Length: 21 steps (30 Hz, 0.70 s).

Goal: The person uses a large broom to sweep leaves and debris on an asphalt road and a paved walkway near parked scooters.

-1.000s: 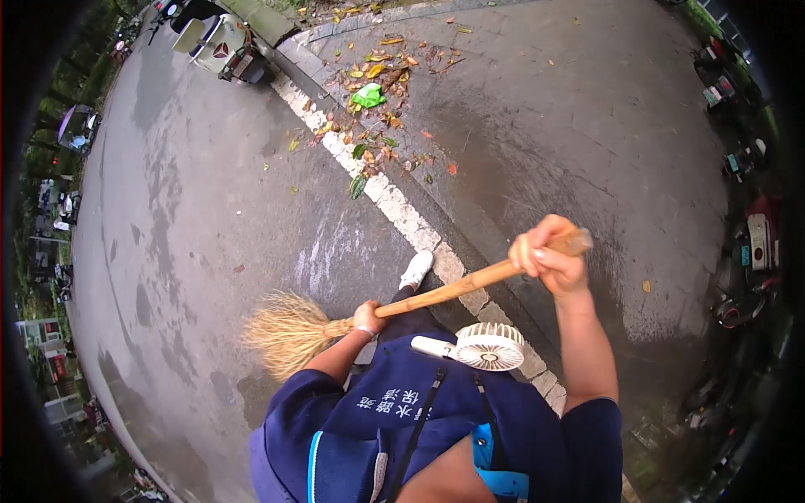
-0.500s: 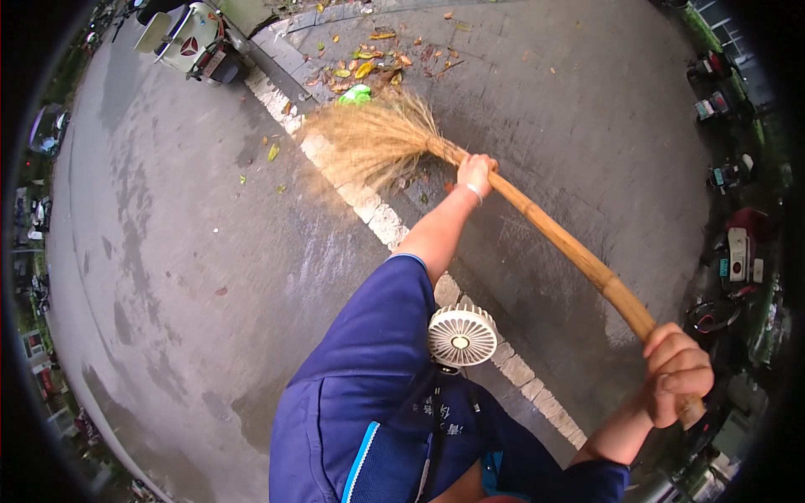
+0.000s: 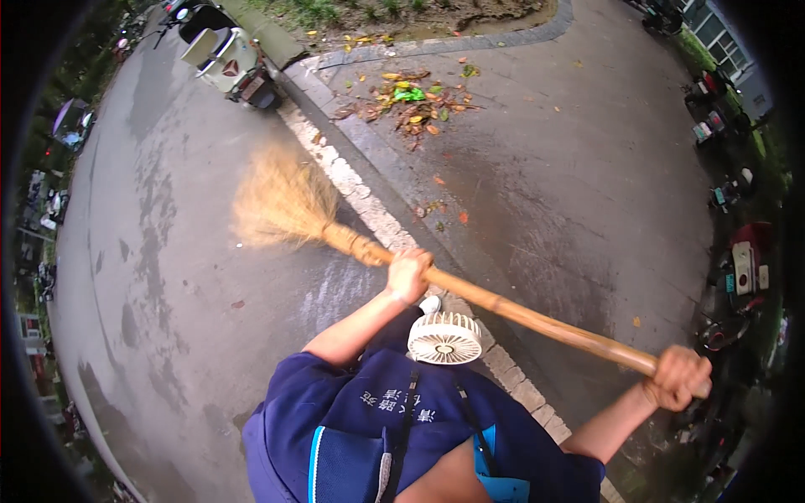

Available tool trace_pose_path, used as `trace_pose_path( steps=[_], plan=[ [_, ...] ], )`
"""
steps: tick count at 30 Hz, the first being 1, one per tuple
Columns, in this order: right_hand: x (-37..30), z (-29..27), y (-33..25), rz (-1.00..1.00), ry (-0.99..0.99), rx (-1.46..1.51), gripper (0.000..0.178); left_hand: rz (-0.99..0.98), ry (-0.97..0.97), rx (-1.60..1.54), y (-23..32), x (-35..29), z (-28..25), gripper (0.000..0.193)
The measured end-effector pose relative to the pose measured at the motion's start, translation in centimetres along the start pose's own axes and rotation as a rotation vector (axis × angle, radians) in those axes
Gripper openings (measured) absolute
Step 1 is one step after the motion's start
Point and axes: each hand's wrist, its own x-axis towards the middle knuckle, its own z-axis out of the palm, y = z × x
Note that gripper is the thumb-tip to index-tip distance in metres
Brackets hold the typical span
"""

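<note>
A straw broom [image 3: 537,317] with a long bamboo handle slants across in front of me, and both my hands grip it. My left hand [image 3: 409,275] is closed round the handle just above the bound neck. Near the handle's far end, at the right, my right hand [image 3: 677,377] is wrapped round it. The bristle head [image 3: 285,201], blurred by motion, hangs over the grey road left of the pale kerb line. Beyond it lies a pile of wet leaves [image 3: 411,113], brown and yellow, with a bright green scrap [image 3: 409,94] on top.
A pale scooter [image 3: 228,67] stands at the upper left by the kerb line [image 3: 356,193]. A planted bed with a stone edge [image 3: 503,38] lies at the far side. Several parked scooters [image 3: 742,268] line the right. A small white fan [image 3: 444,339] hangs at my chest.
The broom head has swung left and nearer, off the kerb and away from the leaf pile. My left hand has moved left and toward me; both hands keep their grip.
</note>
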Motion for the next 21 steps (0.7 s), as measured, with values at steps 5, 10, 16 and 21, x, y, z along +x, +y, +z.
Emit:
trace_pose_path(
  steps=[5, 10, 16, 21],
  plan=[
    [-5.3, 4.8, 17.9, 0.543, 0.066, 0.209, 0.018, -0.432, -0.168, 0.298, -14.4, -16.3, -3.6, 0.011],
    [-7.6, 17.5, 35.4, 0.876, -0.217, 0.300, 0.010, -0.964, -0.338, 0.411, -28.6, -26.5, -7.7, 0.016],
    [-3.2, 24.4, 39.4, 0.728, -0.159, -0.022, 0.009, -0.682, -0.387, 0.323, -39.6, -16.7, -7.2, 0.019],
    [1.8, 30.0, 30.3, 0.378, 0.076, -0.440, 0.019, -0.105, -0.259, -0.017, -35.4, 4.7, -1.5, 0.019]
  ],
)
